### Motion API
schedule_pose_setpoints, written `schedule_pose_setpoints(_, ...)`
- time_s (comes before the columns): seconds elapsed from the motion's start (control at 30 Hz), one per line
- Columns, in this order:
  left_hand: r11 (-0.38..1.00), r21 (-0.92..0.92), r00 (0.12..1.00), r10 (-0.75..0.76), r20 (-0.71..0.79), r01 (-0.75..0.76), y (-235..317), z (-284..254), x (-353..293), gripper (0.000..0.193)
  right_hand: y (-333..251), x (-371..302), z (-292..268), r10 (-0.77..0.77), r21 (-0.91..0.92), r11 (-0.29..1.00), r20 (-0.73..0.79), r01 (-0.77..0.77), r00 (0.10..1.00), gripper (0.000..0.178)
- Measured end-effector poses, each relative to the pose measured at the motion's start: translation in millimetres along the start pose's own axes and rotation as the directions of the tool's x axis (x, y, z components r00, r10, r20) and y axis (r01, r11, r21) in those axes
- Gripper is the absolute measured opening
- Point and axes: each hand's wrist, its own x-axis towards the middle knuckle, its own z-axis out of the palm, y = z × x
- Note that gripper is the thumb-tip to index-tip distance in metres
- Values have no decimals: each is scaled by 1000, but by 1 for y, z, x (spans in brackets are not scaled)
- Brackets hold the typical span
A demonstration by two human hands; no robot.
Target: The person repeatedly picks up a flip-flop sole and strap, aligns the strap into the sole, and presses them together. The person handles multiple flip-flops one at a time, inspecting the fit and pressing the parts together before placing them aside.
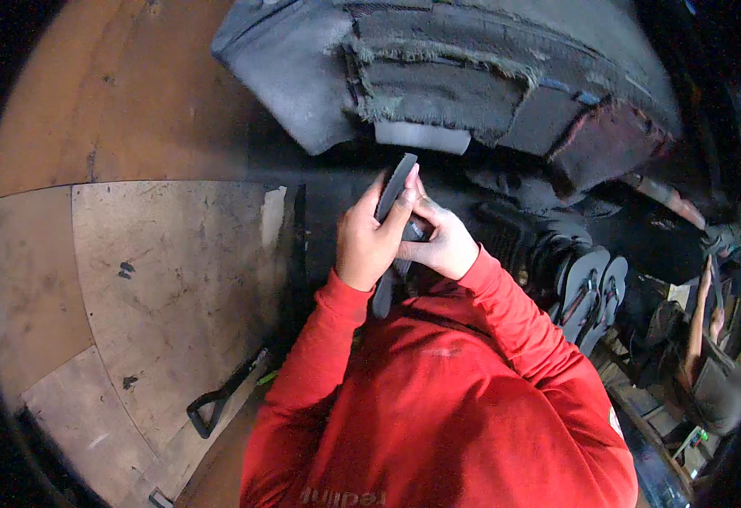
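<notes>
A dark grey flip-flop (396, 184) is held upright in front of my chest, its sole seen nearly edge-on. My left hand (366, 245) is closed round the sole from the left side, thumb across it. On the other side my right hand (445, 241) grips the flip-flop too, with its thumb and fingers near the strap. The strap is mostly hidden between the two hands. The sole's lower end comes out below my left hand, close to my red shirt.
Several grey flip-flops (580, 288) stand in a row to my right. Ahead is a bulky form covered with worn grey cloth (446, 93). Wooden boards (176, 296) with a black handle (209, 411) lie left. Another person's arm (699, 317) shows at far right.
</notes>
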Motion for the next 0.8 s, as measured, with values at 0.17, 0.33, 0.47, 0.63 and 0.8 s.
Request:
schedule_pose_setpoints(0.17, 1000, -5, 986, 17, 167, -17, 15, -21, 14, 53, -9, 12, -2, 257, 732, 582, 249, -355, 934, 110)
schedule_pose_setpoints(0.33, 992, -47, 969, -106, 224, 120, 21, -24, 17, 51, -20, 13, -8, 330, 845, 264, 373, -464, 867, 88)
schedule_pose_setpoints(0.47, 987, -39, 967, -144, 210, 155, 5, -2, 47, 40, -14, 31, -28, 481, 869, 150, 352, -471, 803, 54)
schedule_pose_setpoints(0.63, 980, -171, 981, -70, 182, 101, -22, 8, 49, 55, 1, 36, -44, 372, 771, 379, 381, -513, 847, 65)
schedule_pose_setpoints(0.8, 838, -537, 993, -47, 104, 96, -32, 15, 6, 77, 4, 6, -24, 235, 320, 907, 150, -272, 960, 107)
